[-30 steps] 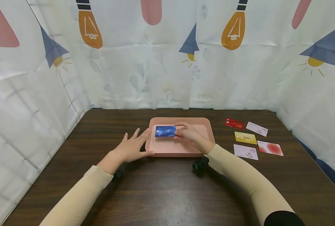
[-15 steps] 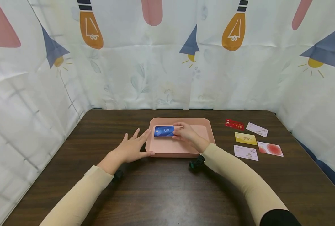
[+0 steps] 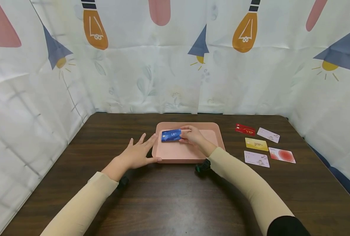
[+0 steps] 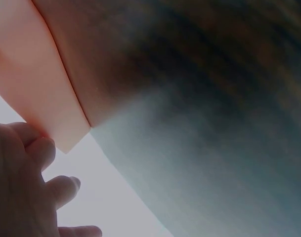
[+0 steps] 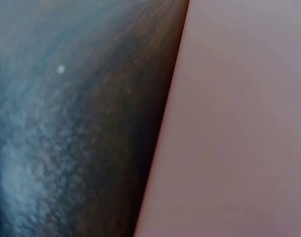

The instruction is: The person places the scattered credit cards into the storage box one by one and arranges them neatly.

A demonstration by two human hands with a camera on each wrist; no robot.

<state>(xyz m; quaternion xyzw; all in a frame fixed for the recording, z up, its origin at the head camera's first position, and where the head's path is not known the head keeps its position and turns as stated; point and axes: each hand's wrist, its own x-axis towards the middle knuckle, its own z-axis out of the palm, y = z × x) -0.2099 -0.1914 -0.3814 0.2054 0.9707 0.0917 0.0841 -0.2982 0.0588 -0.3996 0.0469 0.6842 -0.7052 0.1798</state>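
A blue VIP card is pinched at its right end by my right hand, over the left part of a shallow pink tray. My left hand has its fingers spread at the tray's left side, with fingertips and thumb right at the rim. In the left wrist view, the left hand has its fingers against the pink tray's wall. Only the tray's side and the dark tabletop show in the right wrist view; the right hand is out of that frame.
Right of the tray, several cards lie on the dark wooden table: a red VIP card, a yellow card, a white card with a red circle, and two pale cards. A printed curtain hangs behind the table.
My right hand has shifted slightly left with the blue card, and the card now tilts a little, its right end higher. The left hand and the tray stay in place.
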